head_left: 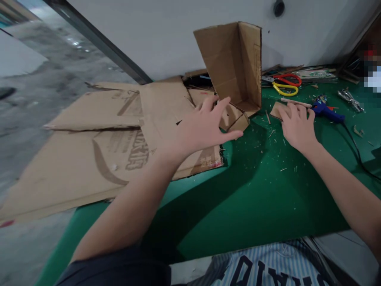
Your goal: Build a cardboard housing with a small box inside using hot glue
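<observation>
My left hand (205, 125) is open, fingers spread, above a flattened cardboard box (166, 103) and a small folded cardboard piece (238, 119). Whether it touches either one I cannot tell. Behind it a tall folded cardboard panel (235, 63) stands upright with a crease down its length. My right hand (299, 125) has its fingers curled down over a small piece of cardboard (276, 109) on the green table. A thin pale stick (294, 102) lies just beyond those fingers, and a blue glue gun (329, 112) sits to their right.
Scissors with red and yellow handles (287, 85) lie near the wall. A clear plastic-wrapped bundle (351, 100) rests at the right. Cardboard scraps are scattered over the green table (253, 210). The glue gun's black cord (355, 149) runs off right. Large cardboard overhangs the table's left edge.
</observation>
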Motion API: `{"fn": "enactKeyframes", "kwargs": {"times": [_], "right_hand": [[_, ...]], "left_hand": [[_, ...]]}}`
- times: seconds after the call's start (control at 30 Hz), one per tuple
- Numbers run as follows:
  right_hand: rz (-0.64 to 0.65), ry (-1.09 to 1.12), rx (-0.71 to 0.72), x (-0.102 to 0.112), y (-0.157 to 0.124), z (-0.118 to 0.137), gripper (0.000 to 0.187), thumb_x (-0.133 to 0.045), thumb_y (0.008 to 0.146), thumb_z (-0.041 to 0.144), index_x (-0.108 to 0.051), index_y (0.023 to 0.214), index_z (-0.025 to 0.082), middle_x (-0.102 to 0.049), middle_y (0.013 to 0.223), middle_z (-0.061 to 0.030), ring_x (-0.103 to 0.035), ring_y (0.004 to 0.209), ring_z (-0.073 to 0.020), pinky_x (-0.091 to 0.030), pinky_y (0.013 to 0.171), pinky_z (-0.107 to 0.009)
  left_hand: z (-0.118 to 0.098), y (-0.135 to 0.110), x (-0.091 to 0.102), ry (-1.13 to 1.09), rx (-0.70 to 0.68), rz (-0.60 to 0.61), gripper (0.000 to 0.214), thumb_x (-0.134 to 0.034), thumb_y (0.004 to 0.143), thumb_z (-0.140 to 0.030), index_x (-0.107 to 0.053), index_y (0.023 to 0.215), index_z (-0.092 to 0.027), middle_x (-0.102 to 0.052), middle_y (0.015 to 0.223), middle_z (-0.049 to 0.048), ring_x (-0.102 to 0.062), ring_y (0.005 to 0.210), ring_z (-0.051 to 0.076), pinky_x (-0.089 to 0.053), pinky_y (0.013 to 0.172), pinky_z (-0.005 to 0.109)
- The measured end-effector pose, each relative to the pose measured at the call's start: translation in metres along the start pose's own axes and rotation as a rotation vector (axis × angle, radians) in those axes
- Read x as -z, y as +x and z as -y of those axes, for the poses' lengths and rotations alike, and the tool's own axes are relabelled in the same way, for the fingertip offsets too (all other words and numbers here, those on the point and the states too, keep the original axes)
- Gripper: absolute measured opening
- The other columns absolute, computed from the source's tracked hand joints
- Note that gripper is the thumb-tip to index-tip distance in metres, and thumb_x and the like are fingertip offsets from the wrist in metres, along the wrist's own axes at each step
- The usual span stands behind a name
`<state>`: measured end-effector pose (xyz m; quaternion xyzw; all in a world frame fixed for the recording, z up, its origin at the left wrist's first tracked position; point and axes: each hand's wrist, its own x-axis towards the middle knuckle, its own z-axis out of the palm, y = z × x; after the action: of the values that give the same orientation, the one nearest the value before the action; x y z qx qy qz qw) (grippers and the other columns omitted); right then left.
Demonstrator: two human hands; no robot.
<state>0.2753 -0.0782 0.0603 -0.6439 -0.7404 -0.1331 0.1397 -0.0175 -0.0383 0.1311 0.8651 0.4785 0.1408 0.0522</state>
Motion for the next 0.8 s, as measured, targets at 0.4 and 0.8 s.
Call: {"fn": "enactKeyframes", "kwargs": {"times": [0.4,0.8], "right_hand": [[0.029,0.344,0.164,0.009,-0.005,0.023,0.091,-0.062,0.092,0.064,-0.03,0.165,0.02,-0.043,0.165,-0.0194,-0.039,0.152,-0.0437,-0.022,0.127,-0.071],[-0.091,0.741,-0.028,-0.015,0.0,0.018,0.091,-0.071,0.085,0.041,-0.023,0.162,0.031,-0.032,0.158,-0.0175,-0.029,0.157,-0.0401,-0.033,0.126,-0.071]], "left_hand": [[-0.017,0.001,-0.01,-0.226,-0.11,0.047,0.091,-0.072,0.085,-0.049,-0.03,0.161,-0.022,-0.041,0.16,0.018,-0.047,0.147,0.041,-0.046,0.119,0.057],[0.049,0.054,-0.034,-0.287,0.036,-0.751,0.069,-0.07,0.092,-0.054,-0.041,0.147,-0.024,-0.054,0.146,0.0154,-0.052,0.138,0.032,-0.047,0.115,0.059]]}}
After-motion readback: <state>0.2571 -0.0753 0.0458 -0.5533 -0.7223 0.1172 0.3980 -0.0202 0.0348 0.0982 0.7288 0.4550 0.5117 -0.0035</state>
